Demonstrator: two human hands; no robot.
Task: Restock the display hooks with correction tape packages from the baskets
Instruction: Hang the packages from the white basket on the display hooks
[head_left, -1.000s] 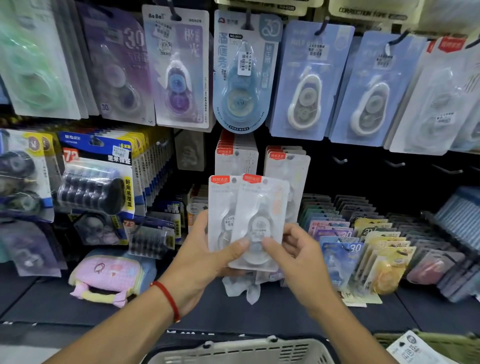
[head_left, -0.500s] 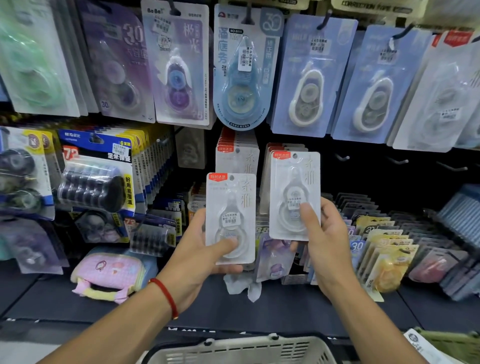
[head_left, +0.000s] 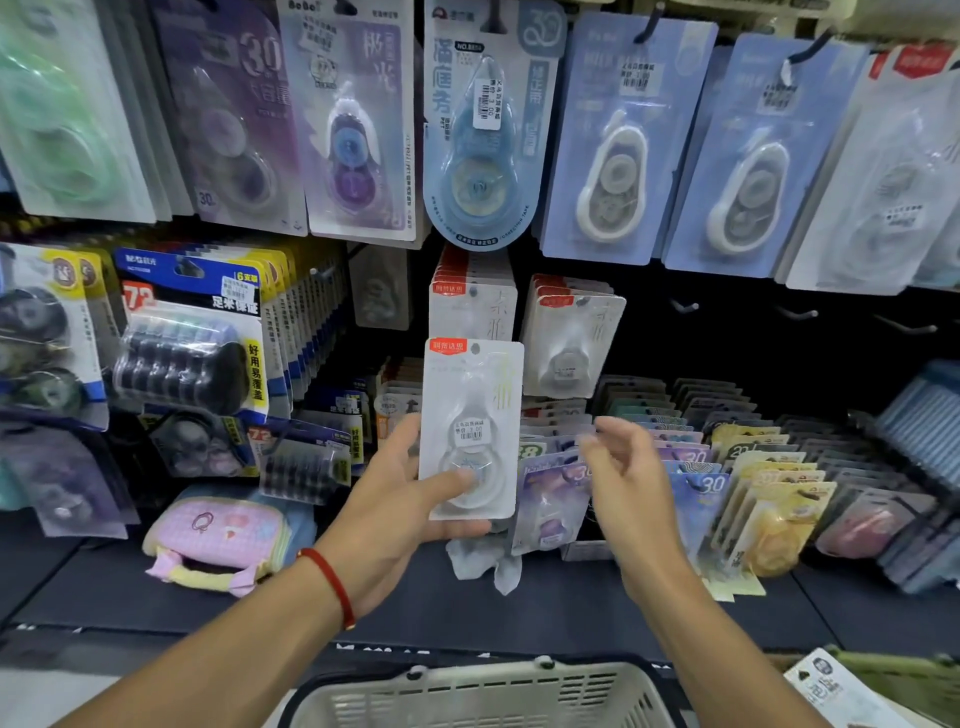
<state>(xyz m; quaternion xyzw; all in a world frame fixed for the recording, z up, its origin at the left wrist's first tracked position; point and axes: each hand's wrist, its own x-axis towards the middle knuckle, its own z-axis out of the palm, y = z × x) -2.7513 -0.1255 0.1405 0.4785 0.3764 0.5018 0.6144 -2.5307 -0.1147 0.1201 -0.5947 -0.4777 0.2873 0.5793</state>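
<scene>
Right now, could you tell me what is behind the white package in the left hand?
Behind the white package held by the left hand, matching red-tagged packs hang on a hook above it. Shelf stock directly behind it is covered.

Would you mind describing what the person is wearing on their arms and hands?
Both forearms are bare, with no sleeves in view. The left hand has a thin red cord bracelet round its wrist. The right hand and its wrist carry nothing: no glove, watch or band shows, though that hand is blurred.
</scene>
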